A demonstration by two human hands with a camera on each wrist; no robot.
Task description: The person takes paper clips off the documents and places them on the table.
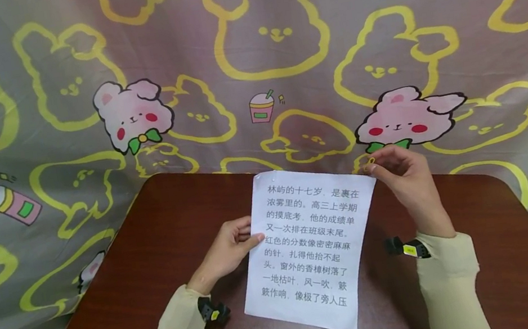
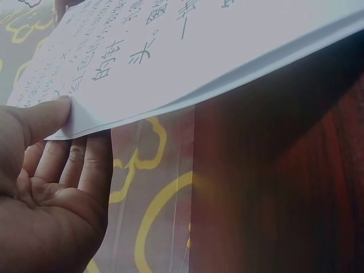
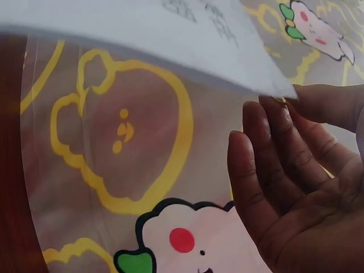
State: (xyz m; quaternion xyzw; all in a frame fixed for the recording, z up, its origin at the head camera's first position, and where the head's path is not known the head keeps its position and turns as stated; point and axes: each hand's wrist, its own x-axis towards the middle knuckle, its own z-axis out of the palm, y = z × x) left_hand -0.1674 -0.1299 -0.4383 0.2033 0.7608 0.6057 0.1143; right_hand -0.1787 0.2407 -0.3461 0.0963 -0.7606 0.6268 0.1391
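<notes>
Printed paper sheets (image 1: 310, 251) are held up tilted over the table, text facing me; in the left wrist view layered edges show along their side. My left hand (image 1: 225, 250) grips their left edge, thumb on the printed face and fingers behind. At the top right corner, my right hand (image 1: 410, 179) pinches a small yellow paper clip (image 1: 371, 160) between thumb and index finger. The clip is right at the paper's corner; in the right wrist view it is mostly hidden by the fingertips. The other right fingers are loosely bent.
A dark reddish-brown wooden table (image 1: 155, 260) lies beneath the hands. Behind and beside it hangs a grey curtain (image 1: 294, 92) with yellow outlines, pink rabbits and drink cups. Each wrist wears a small black camera, on the left sleeve (image 1: 179, 319) and right sleeve (image 1: 451, 284).
</notes>
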